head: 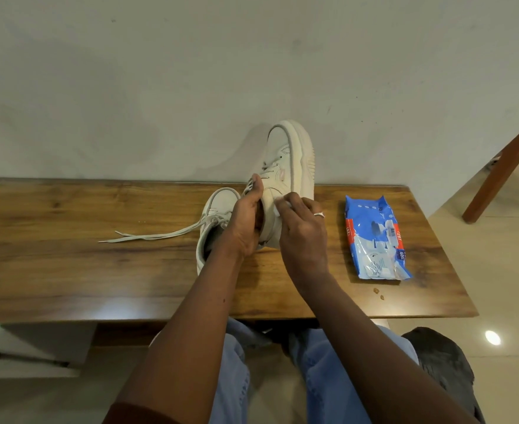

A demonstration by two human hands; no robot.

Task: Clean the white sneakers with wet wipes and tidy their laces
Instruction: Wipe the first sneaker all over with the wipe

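While the left hand [246, 221] grips the raised sneaker [291, 160] toe-up over the table [68, 255], fingers curled round its collar, the right hand [304, 237] pinches a wipe [279, 206] against its side. Risk: hard rubbing could twist it loose onto the second sneaker [218, 206], whose laces [160, 235] trail untied. The wipes pack [374, 237] shows only "pee" legibly.

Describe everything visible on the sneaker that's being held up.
The held sneaker is off-white, leather-looking, laced, with a thick ribbed sole facing right. It stands tilted toe-up over the wooden table, heel hidden behind the hands. The left hand grips its opening; the right hand holds a white wipe against its side.
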